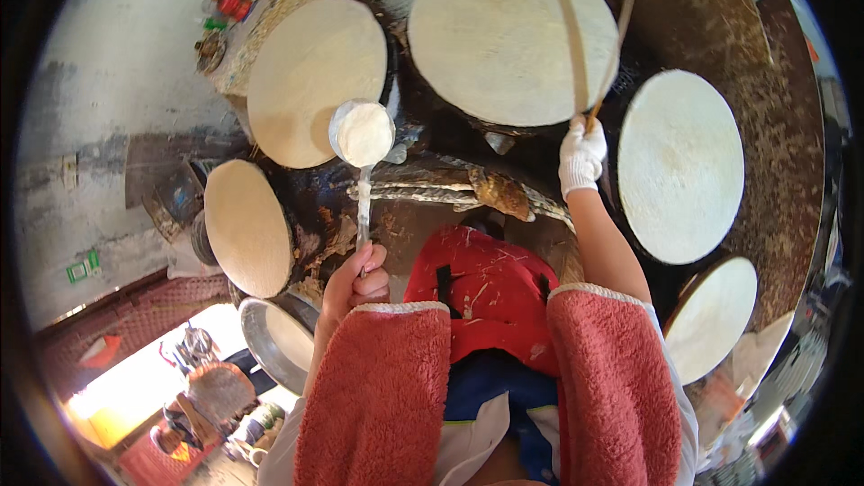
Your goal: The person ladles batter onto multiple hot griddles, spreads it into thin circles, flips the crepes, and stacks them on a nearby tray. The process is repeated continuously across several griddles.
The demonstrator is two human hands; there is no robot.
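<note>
My bare left hand (356,281) grips the handle of a ladle (364,189), whose bowl is full of pale batter (366,135). The ladle hangs just in front of the left round griddle, which is covered by a pale, thin sheet (310,81). My right hand (582,157), in a white knit glove, is closed round the lower end of a long thin wooden stick (625,18). The stick points away from me over the right side of the large far pale round (504,36). A darker band, seemingly its shadow, lies on that round.
More pale rounds stand about me: one at the right (681,166), one at the near right (713,319), one at the left (249,227). A metal basin (261,333) holds pale batter. Red-labelled bottles (236,5) stand at the far left. Crusted bars (423,191) run before me.
</note>
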